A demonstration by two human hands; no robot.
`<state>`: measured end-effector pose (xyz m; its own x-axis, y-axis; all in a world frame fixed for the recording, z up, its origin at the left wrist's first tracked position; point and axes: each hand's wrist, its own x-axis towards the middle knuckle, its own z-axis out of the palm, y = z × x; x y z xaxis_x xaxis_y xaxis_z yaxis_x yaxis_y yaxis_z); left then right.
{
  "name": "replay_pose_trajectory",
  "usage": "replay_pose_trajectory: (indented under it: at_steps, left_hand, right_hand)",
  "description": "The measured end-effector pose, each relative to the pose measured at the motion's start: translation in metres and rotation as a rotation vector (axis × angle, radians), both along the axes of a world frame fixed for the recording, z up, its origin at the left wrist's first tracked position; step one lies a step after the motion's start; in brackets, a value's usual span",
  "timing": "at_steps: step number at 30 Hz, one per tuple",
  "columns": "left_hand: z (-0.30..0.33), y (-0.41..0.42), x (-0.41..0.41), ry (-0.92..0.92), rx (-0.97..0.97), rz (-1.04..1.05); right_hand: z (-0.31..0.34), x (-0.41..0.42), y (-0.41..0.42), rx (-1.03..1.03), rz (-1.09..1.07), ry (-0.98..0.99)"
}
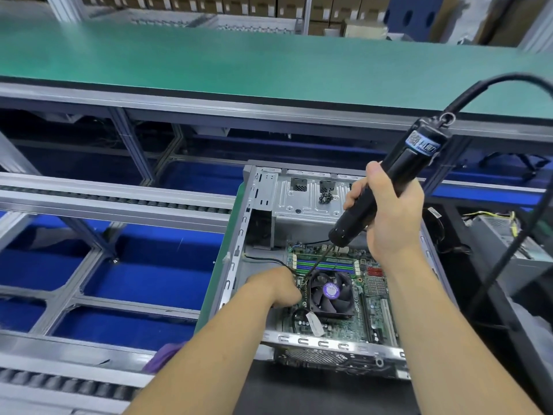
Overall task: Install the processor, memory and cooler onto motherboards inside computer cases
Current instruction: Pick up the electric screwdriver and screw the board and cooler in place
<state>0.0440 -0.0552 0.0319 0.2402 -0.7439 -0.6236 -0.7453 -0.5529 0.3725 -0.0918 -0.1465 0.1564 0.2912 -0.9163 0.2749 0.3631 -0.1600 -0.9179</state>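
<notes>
Grey conveyor rails and blue flooring are framing the open computer case [239, 235] that I am leaning over. Nearest me, my left hand [276, 287] is resting low inside it, its grip curled against the left edge of the cooler [330, 292]; whether the fingertips are pinching a screw or only steadying the frame I cannot tell. The cooler is sitting on the motherboard [375, 304], its fan carrying a round purple label too small to read. Farther out and higher, my right hand [389, 211] is wrapping its grip around the black electric screwdriver [386, 187]. Its long axis is slanting down and to the left, the bit [317, 262] reaching toward the cooler's near-left corner beside my left hand, which is the nearer one. The tool's blue band is showing a code and lettering I cannot read. Beyond, a green desk [209, 58] is stretching toward stacked cartons.
</notes>
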Motion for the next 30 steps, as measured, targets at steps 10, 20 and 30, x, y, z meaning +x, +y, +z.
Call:
replay_pose_trajectory:
  at_steps: [10, 20, 30]
  left_hand:
    - [0.01, 0.002, -0.013, -0.066, -0.026, -0.027]
    - [0.028, -0.007, -0.056, -0.2, -0.528, -0.703]
    - [-0.004, -0.04, -0.094, -0.297, -0.133, -0.511]
  right_hand:
    - [0.008, 0.003, 0.007, -0.151, 0.157, 0.114]
    - [0.016, 0.02, 0.013, -0.181, 0.312, 0.231]
    - [0.015, 0.018, 0.002, -0.189, 0.376, 0.226]
